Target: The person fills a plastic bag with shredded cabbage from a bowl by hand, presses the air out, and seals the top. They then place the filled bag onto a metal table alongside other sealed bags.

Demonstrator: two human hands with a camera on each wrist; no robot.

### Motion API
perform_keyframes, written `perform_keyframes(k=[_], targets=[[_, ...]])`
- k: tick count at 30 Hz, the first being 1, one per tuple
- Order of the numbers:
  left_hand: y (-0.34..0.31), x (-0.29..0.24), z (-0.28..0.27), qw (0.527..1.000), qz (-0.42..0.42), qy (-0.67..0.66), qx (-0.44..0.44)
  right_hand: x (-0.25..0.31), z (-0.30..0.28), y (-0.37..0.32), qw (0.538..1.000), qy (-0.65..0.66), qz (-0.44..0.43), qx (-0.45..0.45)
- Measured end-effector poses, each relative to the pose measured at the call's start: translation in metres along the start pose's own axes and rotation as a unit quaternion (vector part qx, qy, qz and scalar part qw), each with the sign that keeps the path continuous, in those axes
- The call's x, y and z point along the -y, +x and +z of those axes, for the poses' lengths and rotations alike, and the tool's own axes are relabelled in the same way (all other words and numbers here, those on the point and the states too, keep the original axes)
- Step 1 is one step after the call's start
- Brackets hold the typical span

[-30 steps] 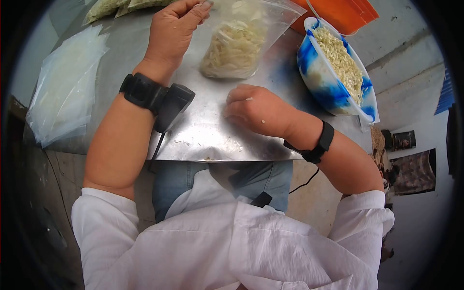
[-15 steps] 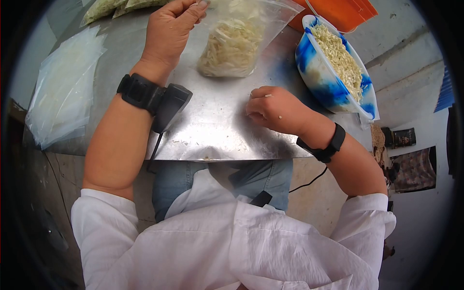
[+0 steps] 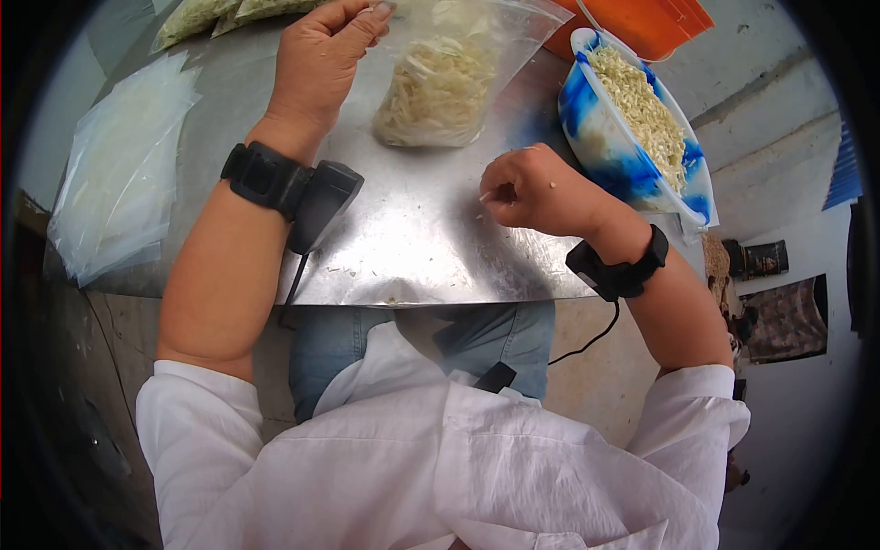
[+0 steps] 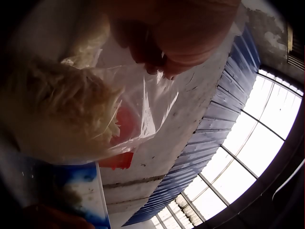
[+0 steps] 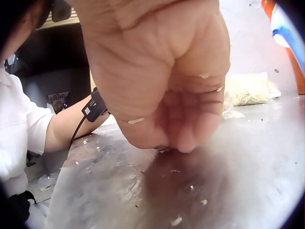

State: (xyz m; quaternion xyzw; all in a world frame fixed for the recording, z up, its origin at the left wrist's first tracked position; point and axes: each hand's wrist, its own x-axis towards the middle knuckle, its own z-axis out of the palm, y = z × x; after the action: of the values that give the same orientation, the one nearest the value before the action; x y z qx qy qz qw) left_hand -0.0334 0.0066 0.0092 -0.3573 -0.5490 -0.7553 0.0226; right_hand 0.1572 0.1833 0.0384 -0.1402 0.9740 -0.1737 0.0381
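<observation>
At the far middle of the table, my left hand (image 3: 316,69) pinches the upper edge of a clear bag (image 3: 435,96) of pale shreds. The left wrist view has those fingers (image 4: 174,64) above the bag's clear plastic (image 4: 152,107). My right hand (image 3: 555,197) is apart from the bag, to its lower right and left of the bowl. In the right wrist view this hand (image 5: 157,71) has curled fingers, its tips low over the metal surface, with small pale bits stuck to the skin. Nothing clear shows inside its curl.
A blue-and-white bowl (image 3: 587,137) of chopped pale pieces stands at the right, beside an orange container (image 3: 655,27). Flat clear bags (image 3: 124,170) lie at the left. Filled bags (image 3: 192,23) lie at the far left. Small scraps dot the metal table (image 3: 403,257).
My right hand has moved right across the table, away from the bag and toward the bowl's side. My left hand and the bag have shifted slightly left.
</observation>
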Motion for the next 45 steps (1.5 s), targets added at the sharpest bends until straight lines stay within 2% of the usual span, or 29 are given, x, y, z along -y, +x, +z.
perform_keyframes(k=[1,2,4,8,9,10,12,16,25,32,34,36,37,40,42,44,45], targets=[[0.0,0.0,0.0,1.0,0.004,0.004,0.001,0.003,-0.008,-0.002,0.998,0.053,0.023,-0.023],[0.0,0.0,0.0,1.0,0.005,0.003,0.001,0.006,-0.016,-0.005,0.998,0.052,0.023,-0.023],[0.0,0.0,0.0,1.0,-0.001,0.004,-0.001,0.009,-0.03,-0.011,0.984,0.103,0.104,-0.1],[0.0,0.001,0.001,1.0,0.003,-0.004,0.003,0.002,-0.034,-0.018,0.983,0.116,0.081,-0.117],[0.0,0.001,0.001,1.0,0.007,-0.005,0.005,0.002,-0.03,-0.018,0.992,0.083,0.062,-0.074],[0.0,0.001,0.001,1.0,0.01,-0.005,0.007,0.0,-0.022,-0.017,0.998,0.045,0.0,-0.052],[0.0,0.001,0.002,1.0,0.009,-0.008,0.009,-0.001,-0.004,-0.014,1.0,0.01,-0.021,-0.003],[0.0,0.001,0.002,1.0,0.011,-0.01,0.007,-0.006,0.012,-0.009,0.995,-0.058,-0.075,0.013],[0.0,0.002,0.001,1.0,0.006,-0.009,0.006,-0.001,0.018,0.0,0.987,-0.131,-0.08,0.048],[0.0,0.001,0.002,1.0,0.006,-0.009,0.009,-0.003,0.02,0.0,0.987,-0.136,-0.07,0.046],[-0.001,0.0,0.002,1.0,0.005,-0.006,0.0,0.0,0.008,-0.004,0.991,-0.125,-0.046,0.026],[-0.001,-0.002,0.003,1.0,0.005,-0.014,0.002,-0.003,-0.012,-0.012,0.99,-0.122,-0.055,-0.044],[-0.002,-0.004,0.004,1.0,0.003,-0.022,0.002,0.0,-0.026,-0.019,0.988,-0.132,-0.008,-0.083],[-0.003,-0.008,0.008,0.999,0.0,-0.033,0.005,-0.012,-0.069,-0.046,0.966,-0.131,0.048,-0.218],[-0.004,-0.011,0.01,0.999,0.004,-0.052,-0.005,-0.031,-0.091,-0.066,0.932,-0.199,0.083,-0.293],[-0.003,-0.014,0.012,0.997,0.008,-0.069,-0.014,-0.054,-0.108,-0.09,0.91,-0.221,0.164,-0.309],[-0.004,-0.016,0.012,0.997,0.021,-0.076,-0.001,-0.067,-0.114,-0.1,0.901,-0.26,0.177,-0.298]])
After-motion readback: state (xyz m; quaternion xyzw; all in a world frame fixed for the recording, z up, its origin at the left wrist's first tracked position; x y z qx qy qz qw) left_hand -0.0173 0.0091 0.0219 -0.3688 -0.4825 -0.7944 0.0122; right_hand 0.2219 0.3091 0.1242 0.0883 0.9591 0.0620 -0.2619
